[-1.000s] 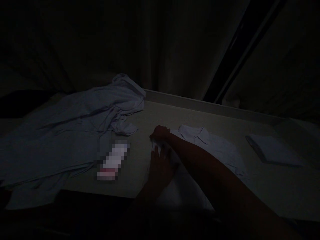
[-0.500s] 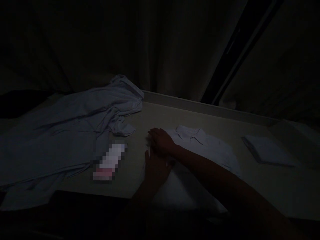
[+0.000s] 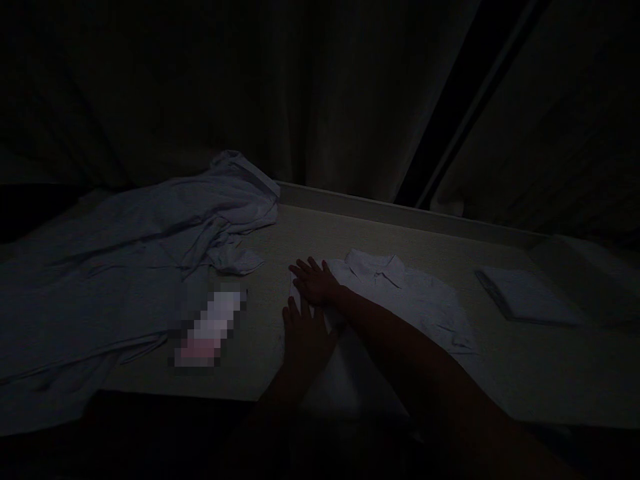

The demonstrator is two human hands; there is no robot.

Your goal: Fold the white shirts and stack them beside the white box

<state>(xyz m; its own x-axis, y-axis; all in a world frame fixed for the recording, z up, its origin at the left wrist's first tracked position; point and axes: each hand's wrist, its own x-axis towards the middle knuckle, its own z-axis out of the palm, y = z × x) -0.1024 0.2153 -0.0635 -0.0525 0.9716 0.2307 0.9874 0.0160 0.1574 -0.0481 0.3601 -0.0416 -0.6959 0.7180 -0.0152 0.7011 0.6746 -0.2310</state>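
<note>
Head view, cloth: a pale collared shirt of soft woven cloth (image 3: 400, 300) lies flat near the middle of the pale matte bench (image 3: 350, 233), its collar towards the far raised rim.
Left hand (image 3: 305, 333): flat on the shirt's left folded edge, grip spread.
Right hand (image 3: 315, 281): palm down just beyond it, fingers spread, pressing the same edge.
Left side: a rumpled, creased pale blue garment (image 3: 125, 267) covers the bench's left end.
Right side: a flat folded pale cloth (image 3: 525, 297), well apart.
Open room: bare bench between shirt and folded cloth.
Writing: a blurred small white-and-pink object (image 3: 207, 327); nothing readable.
</note>
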